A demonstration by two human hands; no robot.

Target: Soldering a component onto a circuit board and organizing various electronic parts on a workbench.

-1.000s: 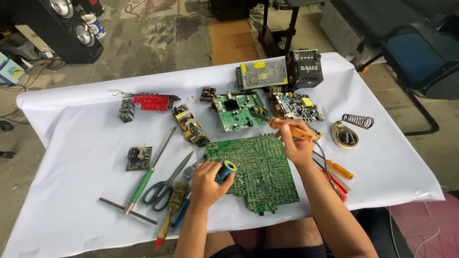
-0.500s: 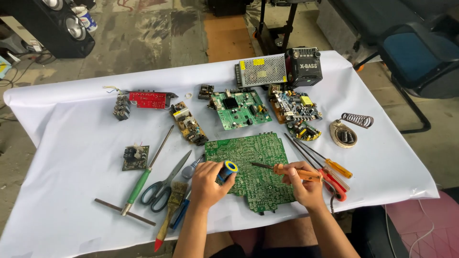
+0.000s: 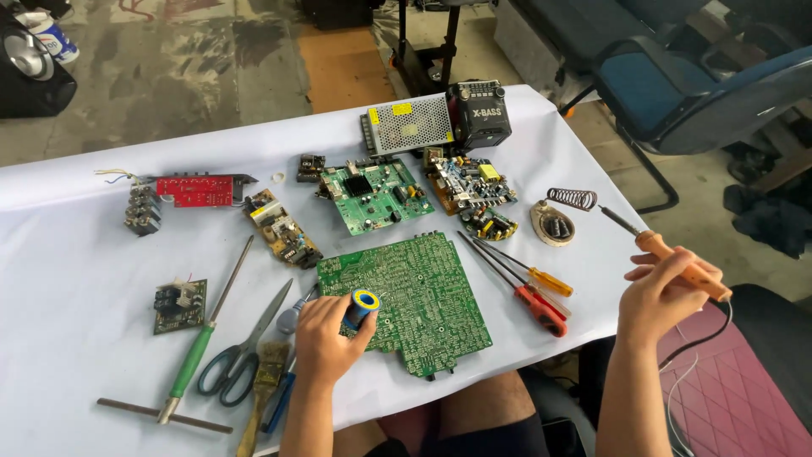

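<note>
While the left hand (image 3: 326, 338) grips a blue-and-yellow solder spool (image 3: 360, 306) upon the flat green circuit board (image 3: 406, 298), the right hand (image 3: 655, 292) clasps an orange-handled soldering iron (image 3: 668, 254) off the white-clothed table (image 3: 76, 355)

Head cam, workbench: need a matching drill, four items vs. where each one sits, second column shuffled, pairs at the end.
Items:
1. soldering iron
2. blue-and-yellow spool
3. scissors
4. coiled spring stand

Places:
A. flat on the cloth, left of the large green board
B. in the right hand, off the table's right edge
C. in the left hand, at the large green board's left edge
D. right end of the table, beyond the screwdrivers

Pairs: 1-B, 2-C, 3-A, 4-D
</note>
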